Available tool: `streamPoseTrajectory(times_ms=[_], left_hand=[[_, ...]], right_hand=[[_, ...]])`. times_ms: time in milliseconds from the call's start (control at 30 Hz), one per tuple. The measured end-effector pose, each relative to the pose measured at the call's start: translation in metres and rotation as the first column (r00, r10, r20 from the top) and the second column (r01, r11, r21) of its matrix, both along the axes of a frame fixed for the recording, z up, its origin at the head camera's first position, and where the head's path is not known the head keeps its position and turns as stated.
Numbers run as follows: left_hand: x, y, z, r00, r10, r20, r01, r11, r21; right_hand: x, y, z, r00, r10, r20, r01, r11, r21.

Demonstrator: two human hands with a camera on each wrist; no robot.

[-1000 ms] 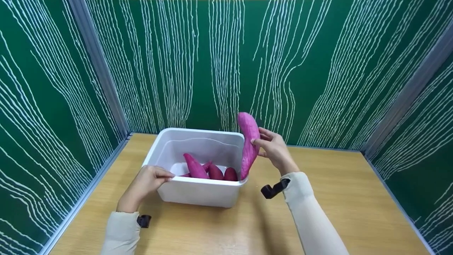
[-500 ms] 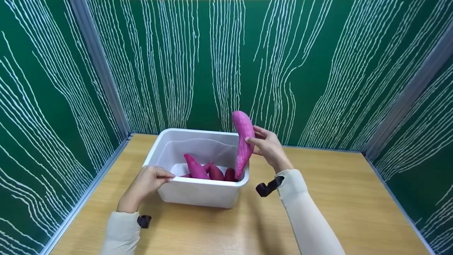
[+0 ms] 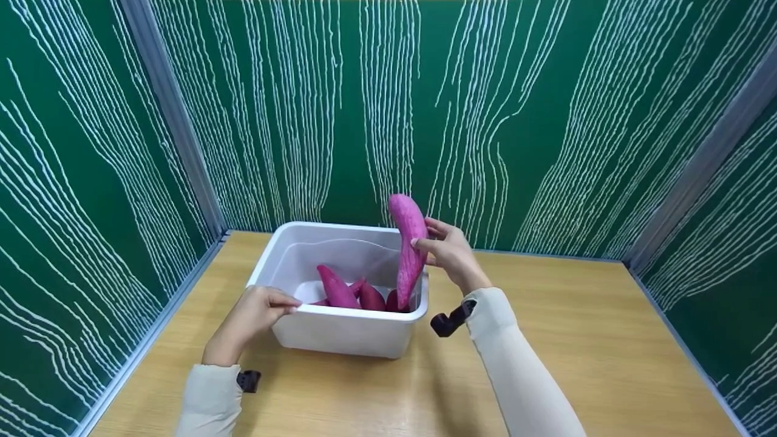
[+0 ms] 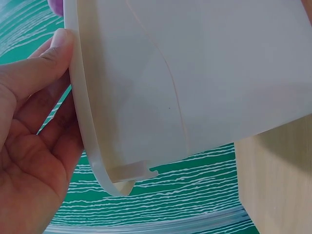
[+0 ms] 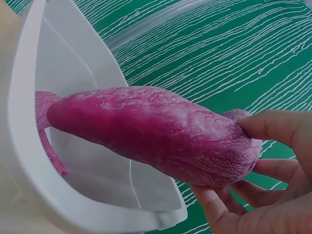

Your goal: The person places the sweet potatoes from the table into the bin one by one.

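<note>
My right hand holds a long pink-purple sweet potato between thumb and fingers, tilted with its tapered end down inside the right end of a white plastic bin. In the right wrist view the sweet potato points over the rim into the bin. My left hand pinches the bin's near rim close to its left corner, the thumb lying against the rim in the left wrist view. Several more sweet potatoes lie in the bin, partly hidden by its near wall.
The bin stands on a light wood table. Green panels with wavy white lines enclose the table at the back and sides, joined by grey metal posts.
My right hand has carried the sweet potato leftward, from the bin's right edge to over its inside, its tapered end slightly lower. My left hand has stayed on the rim.
</note>
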State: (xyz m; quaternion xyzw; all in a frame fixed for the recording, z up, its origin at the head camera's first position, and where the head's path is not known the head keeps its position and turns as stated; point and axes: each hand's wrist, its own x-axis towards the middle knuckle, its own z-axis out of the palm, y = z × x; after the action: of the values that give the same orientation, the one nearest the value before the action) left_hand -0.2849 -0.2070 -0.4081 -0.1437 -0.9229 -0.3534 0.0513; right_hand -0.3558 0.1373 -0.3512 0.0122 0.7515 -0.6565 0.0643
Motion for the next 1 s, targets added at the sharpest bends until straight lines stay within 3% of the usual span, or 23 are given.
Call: streamPoseTrajectory(times_ms=[367, 667, 1000], left_hand=[[-0.001, -0.001, -0.001, 1.000, 0.003, 0.010, -0.003, 1.000, 0.011], [-0.002, -0.003, -0.002, 0.995, -0.051, -0.088, 0.050, 0.999, -0.017], [-0.001, -0.003, -0.002, 1.000, 0.001, -0.008, -0.001, 1.000, 0.002]], right_hand=[[-0.001, -0.013, -0.003, 1.000, 0.012, -0.023, -0.011, 0.999, 0.046], [-0.002, -0.024, -0.004, 0.998, 0.030, -0.051, -0.025, 0.996, 0.081], [0.002, -0.034, -0.007, 0.997, 0.041, -0.068, -0.035, 0.996, 0.087]])
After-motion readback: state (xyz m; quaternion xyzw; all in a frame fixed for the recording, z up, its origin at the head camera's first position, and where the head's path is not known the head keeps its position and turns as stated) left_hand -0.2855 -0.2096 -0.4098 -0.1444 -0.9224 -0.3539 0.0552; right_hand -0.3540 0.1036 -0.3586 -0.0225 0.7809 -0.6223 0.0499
